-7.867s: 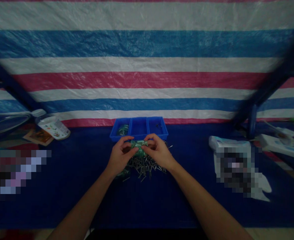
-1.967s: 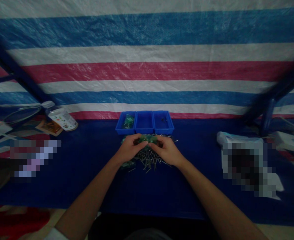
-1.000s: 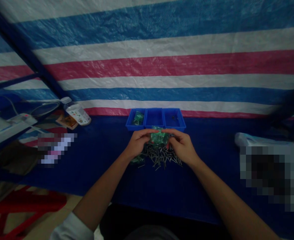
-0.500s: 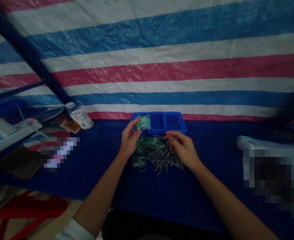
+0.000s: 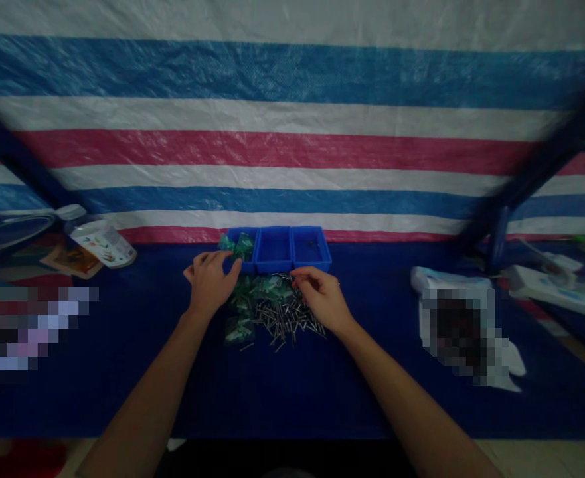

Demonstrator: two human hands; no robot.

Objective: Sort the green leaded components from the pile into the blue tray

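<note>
Well, L hand [image 5: 210, 282] by tray [image 5: 272, 267], R hand [image 5: 319, 297] by pins [image 5: 285, 318], apart — navy cloth [image 5: 123, 385], striped tarp [image 5: 272, 149] behind.

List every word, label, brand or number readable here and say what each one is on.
Nothing can be read as text.
Label on the bottle: printed marks, too small and blurred to read.
Card beside the bottle: too dark and small to read.
White bag on the right: too blurred to read.
</note>
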